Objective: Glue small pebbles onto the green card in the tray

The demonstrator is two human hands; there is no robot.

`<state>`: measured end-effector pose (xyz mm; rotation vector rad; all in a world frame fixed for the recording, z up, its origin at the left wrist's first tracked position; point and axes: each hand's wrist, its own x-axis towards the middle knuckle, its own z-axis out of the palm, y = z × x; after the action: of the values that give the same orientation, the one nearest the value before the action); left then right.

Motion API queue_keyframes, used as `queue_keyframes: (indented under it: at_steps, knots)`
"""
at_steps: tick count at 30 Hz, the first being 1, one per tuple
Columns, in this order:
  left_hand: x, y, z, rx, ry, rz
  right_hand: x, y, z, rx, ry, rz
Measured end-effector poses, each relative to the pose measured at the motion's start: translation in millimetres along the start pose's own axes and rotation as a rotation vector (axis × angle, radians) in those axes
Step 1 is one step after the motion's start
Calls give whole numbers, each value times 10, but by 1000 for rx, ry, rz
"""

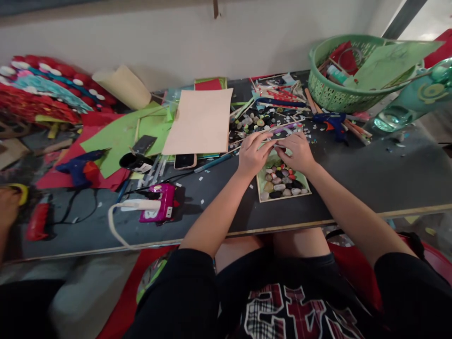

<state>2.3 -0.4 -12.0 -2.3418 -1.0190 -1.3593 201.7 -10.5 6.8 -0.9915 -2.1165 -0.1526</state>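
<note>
A small rectangular panel lies near the table's front edge, with rows of pebbles in grey, black and white on its green face. Over the panel's far end, my left hand and my right hand meet with fingers bent and tips close together. What they pinch is small and mostly hidden by the fingers, so I cannot make it out. Just beyond my fingers lie thin sticks and a loose heap of pebbles.
A green basket and water bottle stand right, beside a blue glue gun. Leftward are a cream sheet, phone, purple power adapter, second glue gun and red-handled tool. Another person's hand shows far left.
</note>
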Motion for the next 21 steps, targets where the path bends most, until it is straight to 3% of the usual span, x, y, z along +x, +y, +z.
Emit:
queue_keyframes:
  at_steps: [4,7,11,16,21]
  knots:
    - [1,4,-39,-36,-80,-85,20,-6,-28,66,46,-6]
    - [0,21,-58,-52,-101,-71,46,5,-8,80,102,-6]
    - [28,57,-89,-20,-32,-7,73,11,33,78,136,4]
    - [88,90,-137,-16,71,9,87,-18,13,38,71,13]
    - [93,106,-146,-35,60,-6,80,-55,-20,18,52,2]
